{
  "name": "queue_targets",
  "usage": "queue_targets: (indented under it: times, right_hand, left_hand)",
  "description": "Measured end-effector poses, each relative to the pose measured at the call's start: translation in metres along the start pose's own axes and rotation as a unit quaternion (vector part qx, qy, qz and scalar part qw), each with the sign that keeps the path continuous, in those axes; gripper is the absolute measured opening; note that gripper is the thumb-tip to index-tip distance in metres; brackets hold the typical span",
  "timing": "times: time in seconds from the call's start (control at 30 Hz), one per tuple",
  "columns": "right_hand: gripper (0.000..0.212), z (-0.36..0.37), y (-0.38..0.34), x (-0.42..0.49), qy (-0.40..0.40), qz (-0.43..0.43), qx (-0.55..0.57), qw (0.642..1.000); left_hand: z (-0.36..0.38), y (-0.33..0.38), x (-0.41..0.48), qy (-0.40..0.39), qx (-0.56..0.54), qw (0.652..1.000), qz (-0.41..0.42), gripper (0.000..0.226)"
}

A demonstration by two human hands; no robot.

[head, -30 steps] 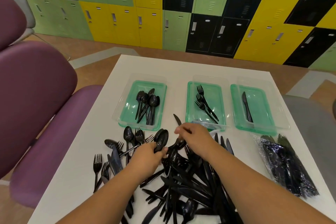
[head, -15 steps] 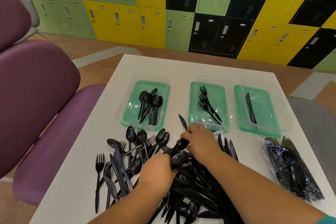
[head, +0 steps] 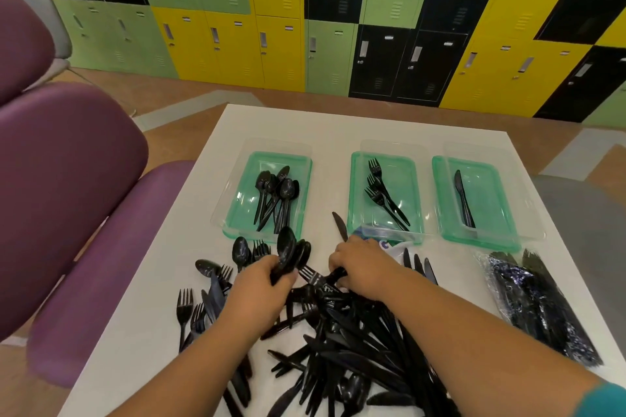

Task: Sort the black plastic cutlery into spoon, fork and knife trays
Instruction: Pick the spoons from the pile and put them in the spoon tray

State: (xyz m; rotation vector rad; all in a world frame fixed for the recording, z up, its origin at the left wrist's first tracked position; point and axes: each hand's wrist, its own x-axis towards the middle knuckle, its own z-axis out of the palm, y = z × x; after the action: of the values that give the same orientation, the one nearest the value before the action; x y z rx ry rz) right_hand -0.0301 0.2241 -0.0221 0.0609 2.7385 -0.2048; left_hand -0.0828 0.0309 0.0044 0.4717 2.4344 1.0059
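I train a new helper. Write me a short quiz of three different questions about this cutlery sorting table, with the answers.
1. True or false: the right green plastic tray holds one black plastic knife.
2. What does the left hand grip: A. a bunch of black plastic spoons, B. a bag, C. nothing?
3. Fill in: the middle green plastic tray holds black plastic ____.

Key: 1 true. 2 A. 3 forks.
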Motion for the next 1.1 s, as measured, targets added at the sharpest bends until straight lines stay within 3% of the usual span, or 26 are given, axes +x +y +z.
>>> queue_targets:
  times: [0.17,0.37,0.5,0.63,0.73,0.9,1.1]
  right_hand:
    - [0.024,-0.036,0.006,-0.012,-0.025,0.018,0.204,0.979]
    - [0.025,-0.088,-0.001,-0.025,0.017,0.0,0.307,0.952]
    - [0.022,-0.099,-0.012,-0.023,0.09,0.011,0.439,0.894]
    - [0.019,-0.086,-0.018,-0.015,0.147,0.044,0.487,0.86]
    - [0.021,-0.075,-0.015,-0.013,0.184,0.08,0.496,0.844]
    - [0.013,-0.054,-0.006,-0.017,0.153,0.112,0.517,0.835]
    - [0.012,-0.036,-0.007,-0.019,0.123,0.132,0.521,0.834]
  left_hand:
    - [-0.005,0.007,0.005,-0.009,-0.037,0.999,0.016,0.018]
    - [-0.002,0.029,0.01,-0.005,-0.049,0.997,0.054,0.021]
    - [-0.003,0.037,0.009,-0.105,-0.21,0.971,0.051,0.014]
    - [-0.002,0.033,0.01,-0.158,-0.33,0.931,0.006,0.014]
    - [-0.01,0.026,0.031,-0.124,-0.276,0.953,0.004,0.013]
    - [-0.033,0.023,0.107,0.021,-0.069,0.997,-0.03,0.037]
    - [-0.027,0.022,0.156,0.015,0.119,0.991,-0.052,0.027]
